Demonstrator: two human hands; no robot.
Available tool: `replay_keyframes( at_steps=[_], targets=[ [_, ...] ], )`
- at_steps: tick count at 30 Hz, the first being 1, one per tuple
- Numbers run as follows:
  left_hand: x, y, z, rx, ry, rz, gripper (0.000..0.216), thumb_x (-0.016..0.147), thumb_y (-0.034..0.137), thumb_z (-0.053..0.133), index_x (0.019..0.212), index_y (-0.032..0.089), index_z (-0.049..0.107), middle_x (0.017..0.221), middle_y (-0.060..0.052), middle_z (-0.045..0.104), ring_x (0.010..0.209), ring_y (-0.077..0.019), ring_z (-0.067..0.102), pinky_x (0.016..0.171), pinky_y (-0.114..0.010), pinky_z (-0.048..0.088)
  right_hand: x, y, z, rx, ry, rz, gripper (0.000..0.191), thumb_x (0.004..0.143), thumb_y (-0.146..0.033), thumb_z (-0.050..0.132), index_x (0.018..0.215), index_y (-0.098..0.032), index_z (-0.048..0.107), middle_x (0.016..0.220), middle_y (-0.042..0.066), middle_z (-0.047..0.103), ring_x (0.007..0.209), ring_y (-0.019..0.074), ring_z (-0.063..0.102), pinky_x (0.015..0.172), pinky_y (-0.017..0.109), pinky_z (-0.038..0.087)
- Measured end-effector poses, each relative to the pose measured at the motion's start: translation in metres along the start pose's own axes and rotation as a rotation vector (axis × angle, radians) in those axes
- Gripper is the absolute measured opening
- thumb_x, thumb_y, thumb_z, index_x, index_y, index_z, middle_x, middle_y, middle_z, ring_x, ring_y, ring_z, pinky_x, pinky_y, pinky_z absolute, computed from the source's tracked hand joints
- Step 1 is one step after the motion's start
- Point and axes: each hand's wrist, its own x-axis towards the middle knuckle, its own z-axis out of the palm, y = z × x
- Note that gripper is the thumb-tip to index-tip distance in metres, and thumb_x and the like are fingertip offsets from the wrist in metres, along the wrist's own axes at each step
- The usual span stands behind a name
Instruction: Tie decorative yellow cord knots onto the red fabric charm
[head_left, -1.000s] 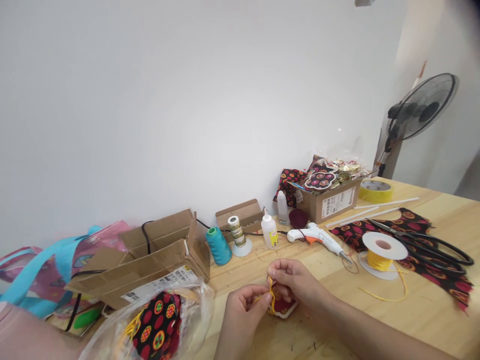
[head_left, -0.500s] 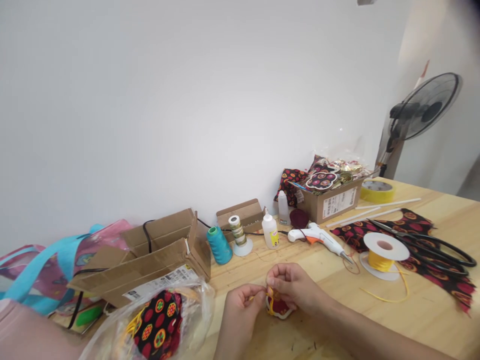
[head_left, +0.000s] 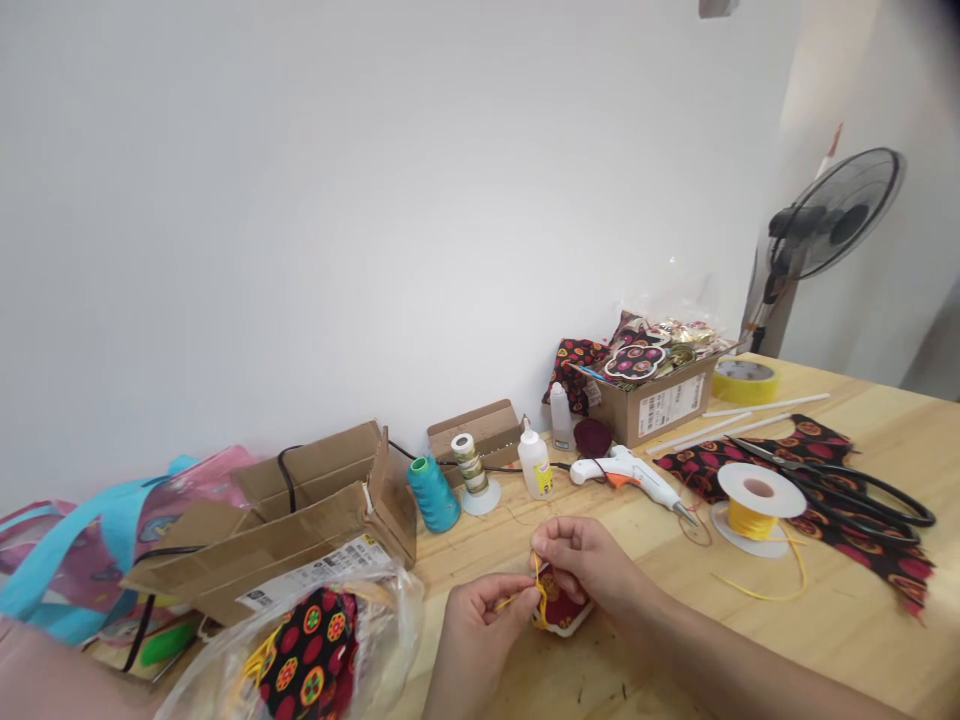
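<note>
My left hand (head_left: 484, 625) is closed in a pinch on yellow cord (head_left: 541, 598). Just right of it, my right hand (head_left: 592, 565) pinches the same cord higher up, where a short length stands taut between the fingertips. Under the fingers lies a small dark red fabric piece (head_left: 564, 608) with a white edge and a gold pattern, partly hidden by my right hand. The cord runs along its left side. To the right, a white spool (head_left: 761, 490) holds more yellow cord, with a loose end curling on the wooden table (head_left: 675, 640).
Behind my hands stand a glue bottle (head_left: 535, 465), a glue gun (head_left: 630, 475), a teal thread cone (head_left: 433, 495) and a gold thread spool (head_left: 469, 465). Black scissors (head_left: 862, 490) rest on patterned cloth at right. A plastic bag (head_left: 390, 640) and open cardboard box (head_left: 322, 530) are at left.
My fingertips have drawn apart, with the right ones above the left, and the cord between them is now stretched upright. More of the red fabric piece shows. The view has shifted slightly.
</note>
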Motion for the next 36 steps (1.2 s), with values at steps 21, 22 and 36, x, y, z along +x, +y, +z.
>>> replay_keyframes(
  at_steps=[21, 22, 36],
  targets=[
    [-0.002, 0.001, -0.003, -0.173, 0.031, 0.014, 0.021, 0.057, 0.034, 0.064, 0.057, 0.013, 0.062, 0.041, 0.003, 0.051, 0.046, -0.01, 0.049, 0.051, -0.02, 0.039, -0.01, -0.011, 0.006, -0.48, -0.086, -0.375, 0.02, 0.067, -0.032, 0.057, 0.059, -0.015, 0.066, 0.062, 0.004, 0.057, 0.06, 0.0145, 0.051, 0.054, 0.024, 0.038],
    [-0.002, 0.001, -0.004, -0.161, 0.063, 0.027, 0.022, 0.058, 0.035, 0.063, 0.059, 0.013, 0.062, 0.047, 0.001, 0.056, 0.051, -0.0117, 0.051, 0.054, -0.021, 0.041, -0.01, -0.012, 0.007, -0.486, -0.064, -0.376, 0.02, 0.067, -0.032, 0.057, 0.058, -0.015, 0.065, 0.06, 0.003, 0.057, 0.059, 0.0144, 0.051, 0.053, 0.024, 0.038],
    [-0.004, 0.004, 0.008, 0.006, 0.106, 0.226, 0.026, 0.072, 0.033, 0.048, 0.085, 0.017, 0.064, 0.081, -0.005, 0.066, 0.077, -0.0189, 0.057, 0.073, -0.028, 0.043, -0.006, -0.01, 0.008, -0.151, 0.007, -0.112, 0.035, 0.059, -0.048, 0.058, 0.056, -0.013, 0.052, 0.04, -0.006, 0.041, 0.035, 0.005, 0.035, 0.036, 0.018, 0.028]
  ],
)
